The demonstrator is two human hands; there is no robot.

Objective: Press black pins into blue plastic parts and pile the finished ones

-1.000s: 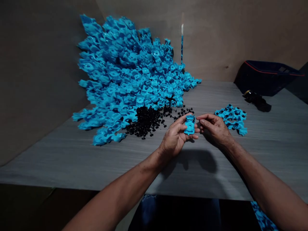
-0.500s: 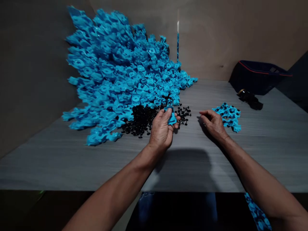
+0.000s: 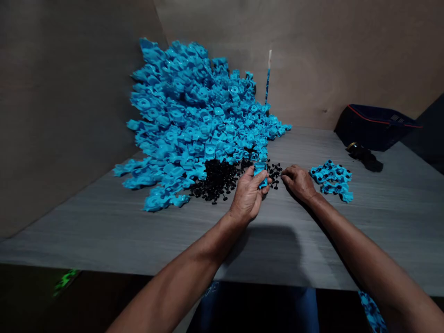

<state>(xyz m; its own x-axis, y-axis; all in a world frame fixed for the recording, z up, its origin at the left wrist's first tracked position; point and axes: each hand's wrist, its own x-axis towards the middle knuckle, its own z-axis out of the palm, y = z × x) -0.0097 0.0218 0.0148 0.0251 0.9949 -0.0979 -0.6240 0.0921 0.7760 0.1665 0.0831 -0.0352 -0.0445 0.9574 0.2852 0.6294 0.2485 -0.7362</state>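
A blue plastic piece (image 3: 261, 173) is gripped in my left hand (image 3: 248, 190), above the table near the small black parts (image 3: 218, 179). My right hand (image 3: 300, 183) rests low by the right edge of those black parts, thumb and fingertips pressed together; what they pinch, if anything, is too small to make out. A large heap of blue pieces (image 3: 194, 106) rises behind and to the left of the black parts. Right of my right hand lies a small group of blue pieces with black wheels (image 3: 331, 178).
A dark bag with red trim (image 3: 376, 127) stands at the back right, with a dark object with a gold band (image 3: 366, 156) before it. Wooden panels (image 3: 312, 60) close off the back and left. The grey table's (image 3: 138, 245) front edge runs below my forearms.
The view has shifted, so the heap appears lower and farther right. The blue piece has turned in my left hand. My right hand has closed its fingertips and moved closer to the black parts.
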